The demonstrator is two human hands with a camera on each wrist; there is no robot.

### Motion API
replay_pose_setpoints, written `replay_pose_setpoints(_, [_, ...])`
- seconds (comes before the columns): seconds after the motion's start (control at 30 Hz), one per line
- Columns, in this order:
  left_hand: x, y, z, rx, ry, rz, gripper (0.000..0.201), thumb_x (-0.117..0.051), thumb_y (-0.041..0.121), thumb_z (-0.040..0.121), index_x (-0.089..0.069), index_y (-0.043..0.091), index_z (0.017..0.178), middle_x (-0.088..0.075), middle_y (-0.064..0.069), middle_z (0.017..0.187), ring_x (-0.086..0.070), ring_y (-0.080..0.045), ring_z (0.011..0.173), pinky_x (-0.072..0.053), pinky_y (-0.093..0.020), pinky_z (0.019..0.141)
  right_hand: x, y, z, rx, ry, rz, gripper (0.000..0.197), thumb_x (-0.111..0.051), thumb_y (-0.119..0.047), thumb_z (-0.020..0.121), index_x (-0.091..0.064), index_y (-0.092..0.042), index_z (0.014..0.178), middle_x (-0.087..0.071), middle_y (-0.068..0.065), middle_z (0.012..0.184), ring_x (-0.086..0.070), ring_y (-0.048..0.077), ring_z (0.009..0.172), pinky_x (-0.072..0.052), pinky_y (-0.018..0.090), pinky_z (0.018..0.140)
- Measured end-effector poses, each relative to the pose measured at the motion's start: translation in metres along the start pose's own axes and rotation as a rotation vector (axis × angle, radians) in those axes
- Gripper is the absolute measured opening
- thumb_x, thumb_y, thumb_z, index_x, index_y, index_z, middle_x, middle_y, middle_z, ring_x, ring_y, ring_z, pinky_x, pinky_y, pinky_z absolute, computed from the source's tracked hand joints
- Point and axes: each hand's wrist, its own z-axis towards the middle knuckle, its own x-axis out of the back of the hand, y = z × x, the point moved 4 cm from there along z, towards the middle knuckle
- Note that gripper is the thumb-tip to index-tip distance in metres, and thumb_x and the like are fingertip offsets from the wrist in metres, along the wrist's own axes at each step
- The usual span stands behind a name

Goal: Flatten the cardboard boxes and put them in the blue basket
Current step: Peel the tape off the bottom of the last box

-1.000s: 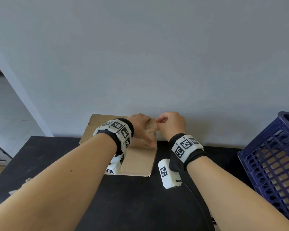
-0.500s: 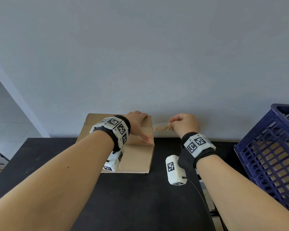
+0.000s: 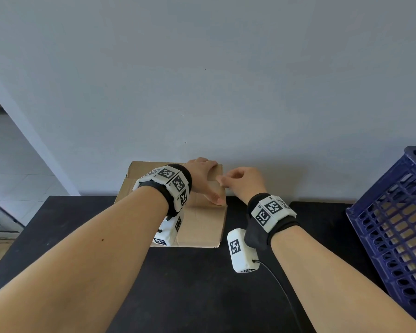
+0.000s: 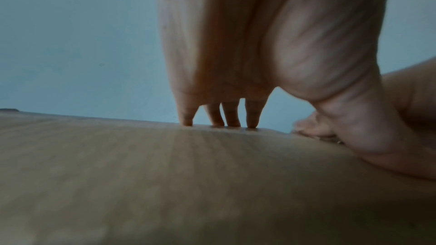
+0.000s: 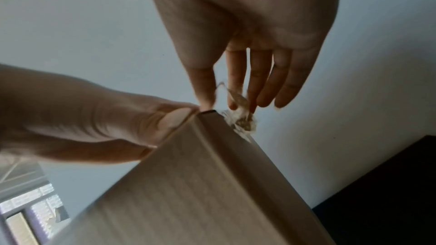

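Observation:
A brown cardboard box (image 3: 202, 227) stands at the back of the black table, against the wall. My left hand (image 3: 209, 181) lies flat on its top with straight fingers; the fingertips (image 4: 232, 123) press near the far edge and the thumb reaches toward the right corner. At the box's top right corner, my right hand (image 3: 222, 182) pinches a crumpled strip of clear tape (image 5: 238, 116) between thumb and fingers, and the strip still clings to the box edge (image 5: 226, 124). The blue basket (image 3: 394, 224) stands at the table's right end.
The black table (image 3: 202, 296) is bare in front of the box. A grey wall (image 3: 226, 92) rises directly behind the box. Brown cardboard shows through the basket's slots. A black cable (image 3: 281, 289) trails from my right wrist camera. A tiled floor lies off the table's left.
Half a second ago my right hand had drawn a strip of tape out to the right of the box. It is now back at the corner. My left hand stayed on the box top.

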Motion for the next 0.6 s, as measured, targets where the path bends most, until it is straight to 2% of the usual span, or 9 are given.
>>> replay_pose_setpoints(0.07, [0.0, 0.0, 0.0, 0.003, -0.002, -0.001, 0.114, -0.076, 0.056, 0.066, -0.009, 0.023, 0.151, -0.014, 0.003, 0.157, -0.018, -0.02, 0.143, -0.022, -0.041, 0.115, 0.006, 0.004, 0.002, -0.01, 0.065, -0.031, 0.006, -0.074, -0.022, 0.076, -0.068, -0.022, 0.076, -0.066, -0.005, 0.078, -0.06, 0.012, 0.078, -0.046, 0.026, 0.072])
replay_pose_setpoints(0.13, [0.0, 0.001, 0.0, 0.002, -0.004, -0.005, 0.113, -0.076, 0.057, 0.066, -0.009, 0.023, 0.151, -0.014, 0.003, 0.156, -0.018, -0.02, 0.143, -0.022, -0.042, 0.115, 0.012, 0.011, 0.006, -0.065, 0.118, -0.004, 0.014, -0.073, -0.015, 0.077, -0.066, -0.025, 0.069, -0.065, -0.006, 0.076, -0.06, 0.012, 0.079, -0.046, 0.025, 0.072])
replay_pose_setpoints(0.3, [0.0, 0.005, 0.0, -0.014, -0.006, 0.005, 0.113, -0.075, 0.058, 0.066, -0.01, 0.022, 0.151, -0.015, 0.001, 0.156, -0.018, -0.021, 0.143, -0.022, -0.042, 0.116, 0.018, 0.027, 0.011, -0.14, 0.159, -0.025, 0.023, -0.076, -0.015, 0.075, -0.063, -0.026, 0.06, -0.065, -0.007, 0.071, -0.062, 0.012, 0.075, -0.046, 0.022, 0.063])
replay_pose_setpoints(0.37, [-0.001, 0.004, -0.001, -0.015, -0.002, 0.003, 0.113, -0.075, 0.058, 0.066, -0.01, 0.022, 0.151, -0.015, 0.001, 0.156, -0.019, -0.022, 0.143, -0.022, -0.042, 0.116, 0.017, 0.035, 0.012, -0.186, 0.168, -0.024, 0.024, -0.076, -0.013, 0.075, -0.064, -0.025, 0.058, -0.068, -0.006, 0.071, -0.066, 0.015, 0.077, -0.053, 0.027, 0.07])
replay_pose_setpoints(0.43, [-0.001, 0.003, -0.001, -0.017, 0.001, -0.003, 0.113, -0.075, 0.058, 0.066, -0.01, 0.022, 0.151, -0.015, 0.001, 0.156, -0.02, -0.022, 0.143, -0.022, -0.042, 0.116, 0.019, 0.042, 0.011, -0.234, 0.173, -0.03, 0.025, -0.075, -0.009, 0.076, -0.065, -0.024, 0.058, -0.068, -0.006, 0.066, -0.068, 0.016, 0.077, -0.056, 0.031, 0.077])
replay_pose_setpoints(0.47, [-0.001, 0.003, -0.001, -0.018, 0.004, -0.005, 0.113, -0.075, 0.058, 0.067, -0.01, 0.022, 0.151, -0.016, 0.001, 0.156, -0.02, -0.022, 0.143, -0.022, -0.042, 0.115, 0.021, 0.047, 0.012, -0.253, 0.181, -0.03, 0.025, -0.074, -0.008, 0.076, -0.065, -0.023, 0.059, -0.069, -0.005, 0.066, -0.068, 0.016, 0.076, -0.056, 0.03, 0.077])
replay_pose_setpoints(0.6, [-0.001, 0.0, -0.002, -0.024, 0.01, -0.019, 0.112, -0.075, 0.058, 0.067, -0.011, 0.022, 0.151, -0.016, 0.002, 0.156, -0.019, -0.022, 0.143, -0.023, -0.042, 0.115, 0.045, 0.059, 0.006, -0.286, 0.264, -0.119, 0.016, -0.067, -0.014, 0.084, -0.068, -0.024, 0.072, -0.067, -0.004, 0.079, -0.06, 0.017, 0.078, -0.043, 0.024, 0.064])
